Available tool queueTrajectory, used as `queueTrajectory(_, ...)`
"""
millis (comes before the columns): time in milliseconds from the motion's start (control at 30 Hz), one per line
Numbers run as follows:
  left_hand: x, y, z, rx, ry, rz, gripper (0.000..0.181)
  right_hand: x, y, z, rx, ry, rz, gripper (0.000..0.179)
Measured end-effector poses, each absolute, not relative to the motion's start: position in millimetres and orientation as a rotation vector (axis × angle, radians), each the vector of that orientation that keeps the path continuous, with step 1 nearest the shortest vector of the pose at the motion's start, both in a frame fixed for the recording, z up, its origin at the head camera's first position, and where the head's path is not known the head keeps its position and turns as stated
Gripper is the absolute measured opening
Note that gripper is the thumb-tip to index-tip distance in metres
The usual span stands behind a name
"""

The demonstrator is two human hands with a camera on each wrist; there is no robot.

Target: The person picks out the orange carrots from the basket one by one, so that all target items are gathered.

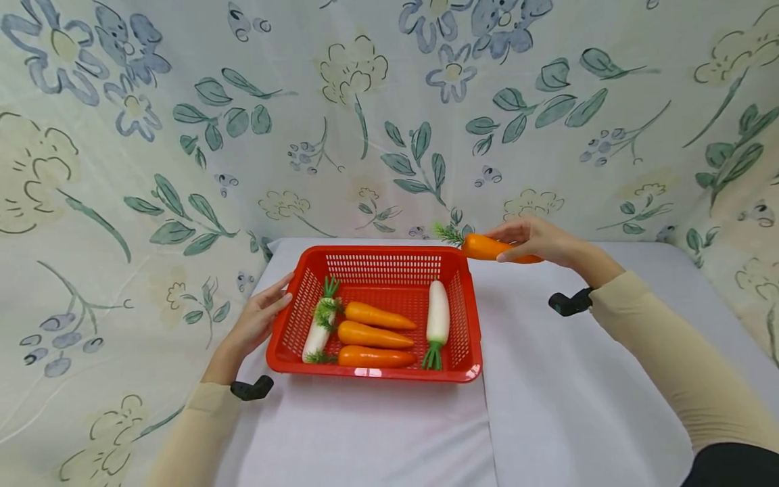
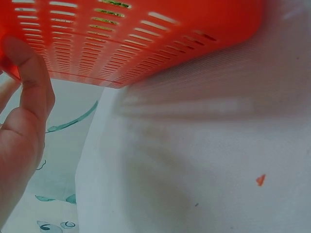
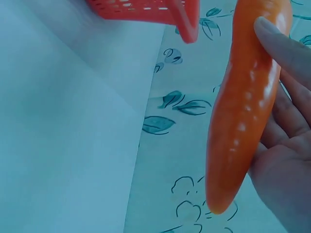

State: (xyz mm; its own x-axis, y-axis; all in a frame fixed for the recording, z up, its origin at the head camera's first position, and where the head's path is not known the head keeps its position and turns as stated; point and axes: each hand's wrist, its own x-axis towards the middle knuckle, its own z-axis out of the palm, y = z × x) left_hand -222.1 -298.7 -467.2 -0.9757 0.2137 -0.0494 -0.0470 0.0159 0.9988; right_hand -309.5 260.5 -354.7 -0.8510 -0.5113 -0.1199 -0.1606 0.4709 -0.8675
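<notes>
A red plastic basket (image 1: 371,377) sits on the white-covered table, its slotted walls showing. Inside it lie three orange carrots (image 1: 377,356) in a stack of rows, with a white radish (image 1: 437,312) at the right and another white radish (image 1: 318,336) at the left, partly covered by carrot greens. My left hand (image 1: 262,318) grips the basket's left rim; in the left wrist view its fingers (image 2: 34,82) bend over that edge. Beyond the basket's back right corner, my right hand (image 1: 535,240) holds another carrot (image 3: 243,102) between thumb and fingers, its leafy top pointing left.
White cloth (image 1: 548,365) covers the table, with a seam running right of the basket. Floral fabric (image 1: 365,122) hangs behind and at both sides. A small orange scrap (image 2: 261,180) lies on the cloth in the left wrist view. Black straps (image 1: 252,388) are on both wrists.
</notes>
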Motion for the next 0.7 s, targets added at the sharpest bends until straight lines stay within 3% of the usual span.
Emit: queueTrajectory(700,-223.3,-299.0,-468.3,0.174,2.064,2.104,0.056,-316.8,323.2,-418.1,-0.361,2.414,-1.212,0.057)
